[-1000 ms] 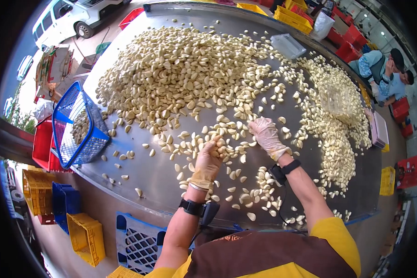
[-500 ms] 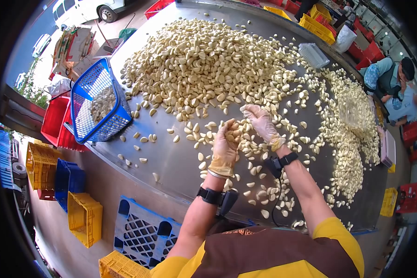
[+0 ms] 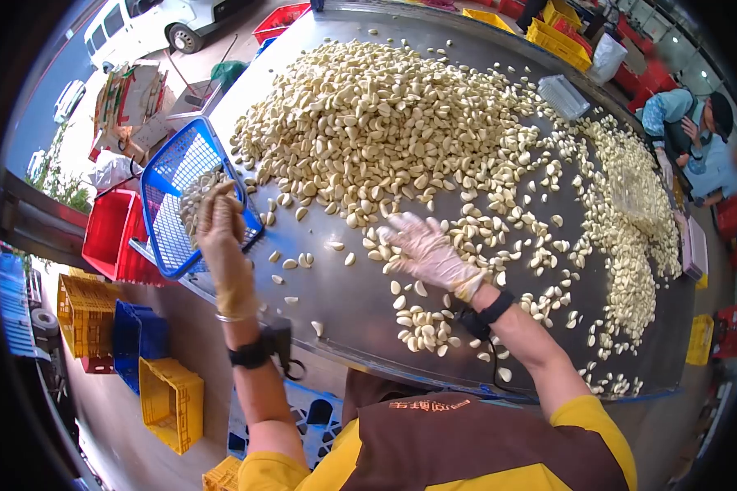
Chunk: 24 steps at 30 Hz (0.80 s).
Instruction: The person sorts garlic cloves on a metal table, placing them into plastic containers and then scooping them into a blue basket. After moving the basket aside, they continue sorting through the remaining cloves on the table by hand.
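Note:
Peeled garlic cloves (image 3: 377, 131) lie in a big heap on the metal table. My left hand (image 3: 223, 225), in a thin glove, is at the near side of a blue plastic basket (image 3: 168, 237). Its fingers are curled together, and what they hold, if anything, is hidden. Some smaller, greyer pieces lie inside that basket, partly behind my fingers. Palm down with fingers spread, my gloved right hand (image 3: 430, 252) rests among scattered cloves just below the heap.
A second spread of cloves (image 3: 630, 213) covers the table's right side, with a clear plastic box (image 3: 562, 98) near it. Red crates (image 3: 119, 237) and yellow crates (image 3: 172, 401) stand on the left. A co-worker (image 3: 684, 123) is at the far right.
My left hand has moved from beside the right hand over to the blue basket. My right hand has shifted slightly left and down, and its fingers have spread.

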Each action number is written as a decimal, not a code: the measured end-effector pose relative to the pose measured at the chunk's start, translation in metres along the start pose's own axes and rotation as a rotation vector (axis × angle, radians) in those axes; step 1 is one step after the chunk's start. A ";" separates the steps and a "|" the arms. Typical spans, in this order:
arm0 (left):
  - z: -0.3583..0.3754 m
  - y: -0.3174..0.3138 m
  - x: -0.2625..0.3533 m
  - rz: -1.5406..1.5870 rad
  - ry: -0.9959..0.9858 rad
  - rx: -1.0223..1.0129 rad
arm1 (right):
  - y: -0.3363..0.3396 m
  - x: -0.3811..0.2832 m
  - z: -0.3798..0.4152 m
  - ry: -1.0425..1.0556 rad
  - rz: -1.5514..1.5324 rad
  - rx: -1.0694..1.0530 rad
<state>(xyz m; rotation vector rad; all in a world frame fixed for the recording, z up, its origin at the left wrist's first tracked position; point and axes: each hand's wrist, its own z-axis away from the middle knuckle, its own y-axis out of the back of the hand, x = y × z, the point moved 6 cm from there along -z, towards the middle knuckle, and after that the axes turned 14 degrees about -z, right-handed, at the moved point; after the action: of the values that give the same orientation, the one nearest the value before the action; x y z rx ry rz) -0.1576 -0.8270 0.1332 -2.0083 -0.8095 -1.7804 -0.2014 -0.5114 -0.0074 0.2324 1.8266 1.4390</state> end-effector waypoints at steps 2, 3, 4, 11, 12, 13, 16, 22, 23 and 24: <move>-0.060 0.035 -0.021 -0.196 -0.129 -0.030 | -0.024 -0.027 0.008 0.131 -0.034 -0.050; -0.074 0.044 -0.015 -0.668 -0.338 0.015 | -0.033 -0.032 0.024 0.135 -0.044 -0.104; -0.079 0.042 -0.010 -1.126 -0.564 0.064 | -0.039 -0.034 0.041 0.130 -0.053 -0.157; -0.011 -0.036 -0.029 -0.682 -0.477 -0.506 | 0.038 0.004 0.202 -0.087 -0.002 -0.253; 0.003 -0.056 -0.040 -0.639 -0.377 -0.697 | 0.047 0.017 0.212 -0.164 -0.024 -0.194; 0.015 -0.076 -0.045 -0.665 -0.386 -0.750 | 0.069 0.023 0.211 -0.234 -0.181 -0.032; 0.061 -0.152 -0.043 -0.752 -0.603 -0.888 | 0.070 0.084 0.213 -0.561 -0.305 0.258; 0.170 -0.304 -0.138 -1.003 -0.848 -1.183 | 0.030 0.073 0.122 -0.310 0.155 -0.042; 0.194 -0.305 -0.122 -1.048 -0.826 -1.299 | 0.037 0.074 0.131 -0.368 0.099 -0.176; 0.209 -0.298 -0.104 -1.091 -0.790 -1.418 | 0.052 0.075 0.148 -0.425 0.039 -0.317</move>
<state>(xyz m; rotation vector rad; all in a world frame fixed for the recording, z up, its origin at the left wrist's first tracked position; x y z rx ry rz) -0.1814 -0.4895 -0.0370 -3.8906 -1.1235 -2.4561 -0.1696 -0.3411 -0.0037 0.3810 1.2433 1.5445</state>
